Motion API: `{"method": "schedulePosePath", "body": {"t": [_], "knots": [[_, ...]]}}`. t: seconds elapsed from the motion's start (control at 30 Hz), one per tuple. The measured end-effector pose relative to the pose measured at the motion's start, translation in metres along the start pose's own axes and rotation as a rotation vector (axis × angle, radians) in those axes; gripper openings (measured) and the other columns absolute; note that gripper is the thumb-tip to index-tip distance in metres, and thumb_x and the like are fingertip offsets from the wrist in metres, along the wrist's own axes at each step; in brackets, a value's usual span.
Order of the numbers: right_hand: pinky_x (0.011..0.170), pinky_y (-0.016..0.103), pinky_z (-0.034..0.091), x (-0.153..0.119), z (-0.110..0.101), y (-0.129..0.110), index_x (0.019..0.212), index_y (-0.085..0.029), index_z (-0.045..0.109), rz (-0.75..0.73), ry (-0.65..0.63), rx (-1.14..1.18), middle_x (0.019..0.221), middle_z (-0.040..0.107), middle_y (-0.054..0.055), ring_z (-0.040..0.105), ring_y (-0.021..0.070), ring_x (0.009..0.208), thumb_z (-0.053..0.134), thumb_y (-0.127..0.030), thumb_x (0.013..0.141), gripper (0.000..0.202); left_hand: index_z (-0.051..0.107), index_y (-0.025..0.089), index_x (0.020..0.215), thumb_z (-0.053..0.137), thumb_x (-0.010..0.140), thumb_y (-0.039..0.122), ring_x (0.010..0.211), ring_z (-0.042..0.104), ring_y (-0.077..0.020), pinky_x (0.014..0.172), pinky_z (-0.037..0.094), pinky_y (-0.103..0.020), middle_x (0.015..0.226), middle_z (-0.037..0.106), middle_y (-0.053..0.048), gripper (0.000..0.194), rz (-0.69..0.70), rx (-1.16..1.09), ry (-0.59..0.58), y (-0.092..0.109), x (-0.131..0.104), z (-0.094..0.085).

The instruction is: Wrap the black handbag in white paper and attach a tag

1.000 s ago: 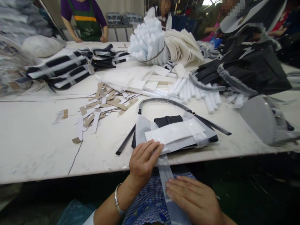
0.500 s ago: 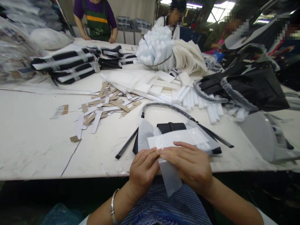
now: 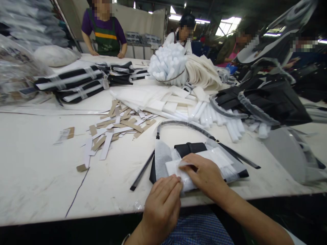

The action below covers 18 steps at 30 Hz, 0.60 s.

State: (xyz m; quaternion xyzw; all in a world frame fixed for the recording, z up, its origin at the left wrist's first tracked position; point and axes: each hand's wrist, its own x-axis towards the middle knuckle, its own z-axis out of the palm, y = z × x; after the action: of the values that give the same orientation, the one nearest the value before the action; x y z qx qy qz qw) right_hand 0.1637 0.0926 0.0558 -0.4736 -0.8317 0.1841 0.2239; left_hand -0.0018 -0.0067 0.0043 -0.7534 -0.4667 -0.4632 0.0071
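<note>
Handbag (image 3: 190, 148) lies partly wrapped near the front edge

Blue checked cloth (image 3: 200, 232) shows nearest, below the white table (image 3: 43, 194). The left hand (image 3: 163, 204) has its fingers bent and close together, the fingertips pressing on the wrapping at the handbag's near side; whether they also pinch it, I cannot tell. Beside it, the right hand (image 3: 205, 173) grips the end of a translucent strip (image 3: 184, 164) between thumb and fingers, above a white pad (image 3: 171, 168) on the handbag.

The black handbag rests flat, its film-covered handle (image 3: 187, 124) arching away from the hands. To its right sits a grey, rounded piece (image 3: 286, 154) in clear plastic.

Beyond, scattered brown and white paper strips (image 3: 104, 136) lie left of white foam rods (image 3: 232, 131) and overlapping white sheets (image 3: 143, 95). Farther back are black wrapped bundles (image 3: 74, 80) on the left, a bound cluster of white rods (image 3: 167, 64) in the middle and black bags (image 3: 278, 98) on the right. Across the table stands a person (image 3: 106, 34) in a green apron.
</note>
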Motion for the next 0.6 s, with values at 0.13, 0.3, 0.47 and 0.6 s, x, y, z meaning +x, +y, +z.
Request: {"method": "schedulePosePath", "body": {"t": [0.13,0.3,0.47,0.6], "knots": [[0.076,0.028,0.047,0.013,-0.005,-0.001,0.089,-0.023,0.068,0.013,-0.107,-0.055,0.112,0.065,0.0,0.064,0.0167,0.092,0.07,-0.023,0.085,0.005,0.063,0.013,0.124,0.056,0.083,0.01,0.111,0.064,-0.0217,0.096,0.054,-0.036,0.117,0.07,-0.012,0.042,-0.055,-0.009,0.001,0.005,0.005,-0.003],[0.066,0.026,0.04,0.036,-0.015,-0.001,0.089,-0.02,0.062,0.065,-0.274,-0.095,0.092,0.064,-0.001,0.06,0.014,0.075,0.073,-0.026,0.082,0.014,0.065,0.016,0.122,0.056,0.087,0.021,0.109,0.066,-0.0239,0.087,0.057,-0.037,0.126,0.067,-0.013,0.037,0.002,0.103,-0.026,0.008,0.015,-0.007],[0.06,0.024,0.033,0.05,-0.013,0.003,0.111,-0.024,0.058,0.102,-0.289,-0.03,0.091,0.065,-0.002,0.061,0.0142,0.071,0.079,-0.027,0.07,0.046,0.07,0.018,0.102,0.044,0.095,0.028,0.107,0.069,-0.0234,0.078,0.057,-0.033,0.115,0.073,-0.01,0.03,0.146,0.304,0.12,0.002,0.02,0.012],[0.057,0.025,0.027,0.07,-0.004,0.01,0.117,-0.025,0.057,0.077,-0.312,-0.12,0.083,0.067,-0.003,0.063,0.0191,0.075,0.084,-0.038,0.063,0.061,0.069,0.02,0.085,0.029,0.101,0.044,0.079,0.073,-0.0181,0.057,0.052,-0.031,0.087,0.078,-0.005,0.049,0.293,0.415,0.306,-0.014,0.02,0.031]]}}
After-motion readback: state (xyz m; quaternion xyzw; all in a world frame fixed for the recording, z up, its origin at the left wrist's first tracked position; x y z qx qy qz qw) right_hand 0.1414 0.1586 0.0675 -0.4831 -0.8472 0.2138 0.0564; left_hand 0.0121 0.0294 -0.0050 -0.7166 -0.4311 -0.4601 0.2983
